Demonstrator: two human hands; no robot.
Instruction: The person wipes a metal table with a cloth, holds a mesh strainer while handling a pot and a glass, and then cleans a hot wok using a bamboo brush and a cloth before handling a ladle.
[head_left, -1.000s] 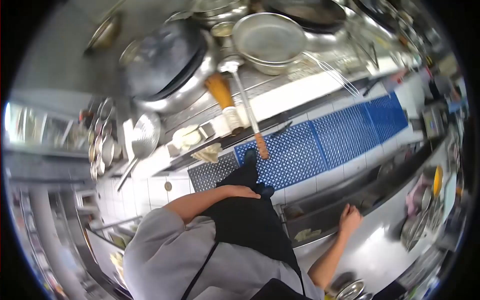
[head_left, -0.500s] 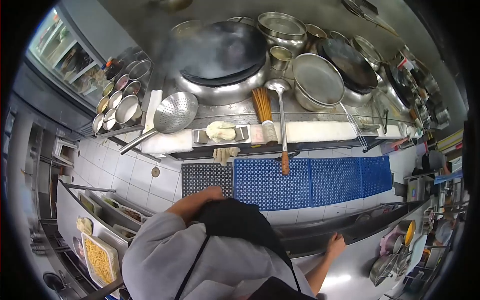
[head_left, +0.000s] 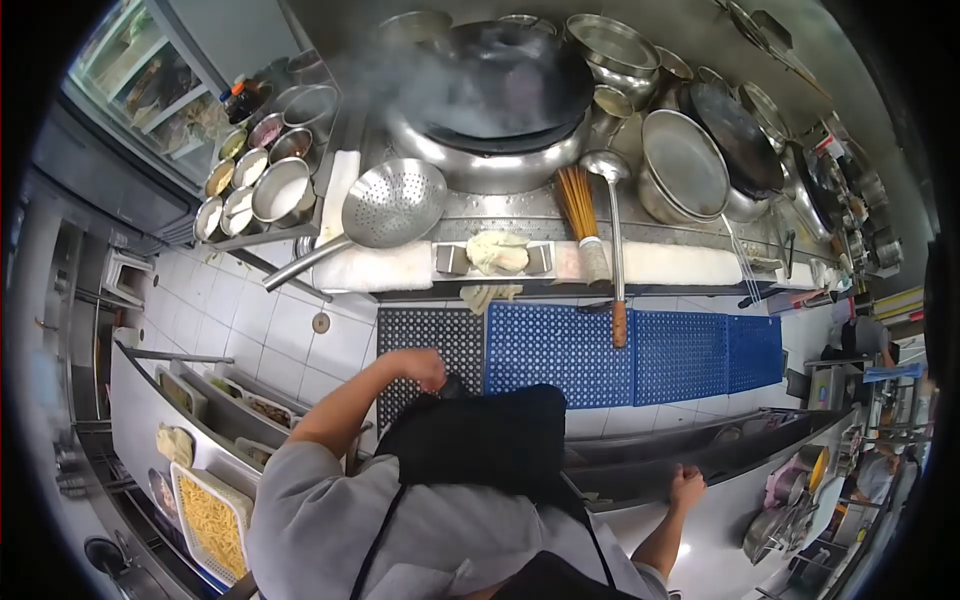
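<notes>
My left hand is raised in front of the black apron, above the dark floor mat. Its fingers look curled, and whether they hold anything is hidden. At the lower right, my right hand is over the edge of the steel counter, its fingers bent and too small to read clearly. Neither hand touches the stove tools: a perforated strainer, a bamboo brush and a long ladle. Behind them a black wok gives off steam.
Metal ingredient bowls stand at the left. A folded cloth lies on the stove's front ledge. Blue mats cover the floor. A white basket of yellow strips is at the lower left. Another person is at the far right.
The view has turned and levelled toward the stove. My left hand has lifted from the apron and moved forward over the dark mat. My right hand remains by the counter edge.
</notes>
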